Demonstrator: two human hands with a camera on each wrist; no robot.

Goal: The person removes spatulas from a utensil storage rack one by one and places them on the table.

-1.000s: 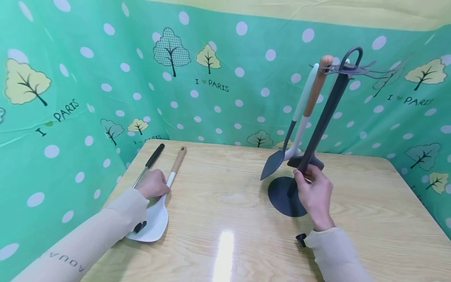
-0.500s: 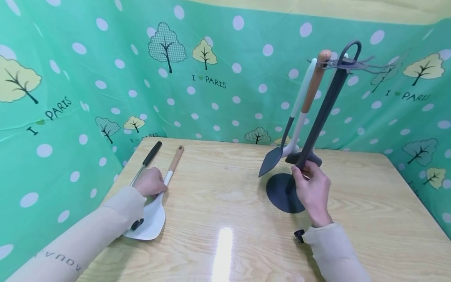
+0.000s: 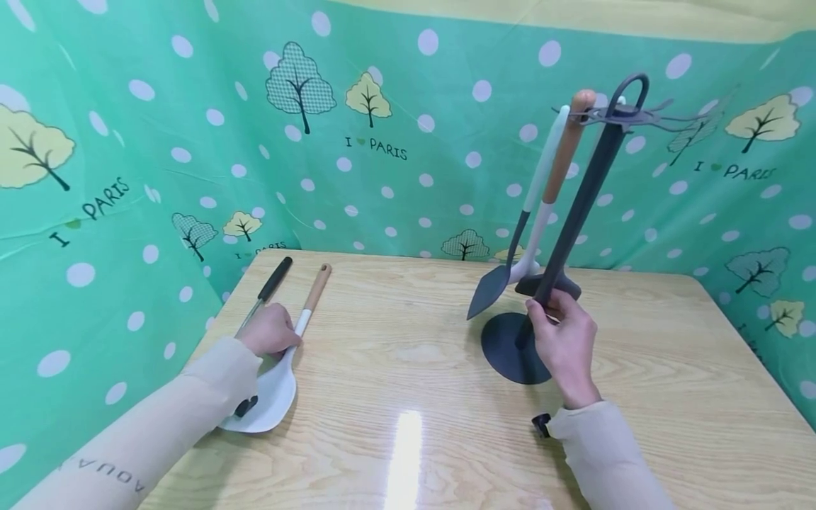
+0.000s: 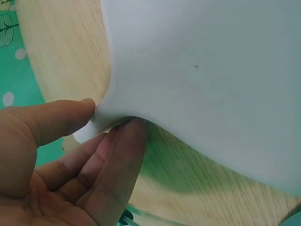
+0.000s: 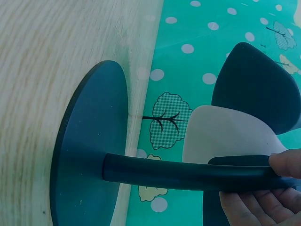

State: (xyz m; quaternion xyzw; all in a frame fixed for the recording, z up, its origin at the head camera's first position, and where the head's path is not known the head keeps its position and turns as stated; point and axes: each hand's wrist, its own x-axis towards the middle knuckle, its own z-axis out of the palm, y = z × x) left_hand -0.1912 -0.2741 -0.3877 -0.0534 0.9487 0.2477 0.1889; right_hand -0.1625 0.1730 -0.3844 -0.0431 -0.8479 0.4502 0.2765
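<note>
At the table's left, my left hand [image 3: 270,331] pinches the neck of a white spatula [image 3: 270,400] with a wooden-ended handle; the left wrist view shows thumb and fingers on the neck of the white blade [image 4: 202,94]. My right hand [image 3: 566,347] grips the lower pole of a dark utensil stand [image 3: 583,205], with its round base [image 3: 510,347] on the table. From the stand's hooks hang a dark turner [image 3: 491,289] with a mint handle and a white utensil with a wooden-ended handle [image 3: 567,159]. In the right wrist view, my right fingers [image 5: 258,207] wrap the pole.
A black-handled utensil [image 3: 275,278] with a metal shaft lies left of the white spatula, partly hidden by my left hand. The wooden table [image 3: 408,304] meets a green polka-dot cloth [image 3: 395,177] behind and at the left.
The whole head view has shifted slightly. Both hands keep their holds, and the spatula and stand show no clear movement on the table.
</note>
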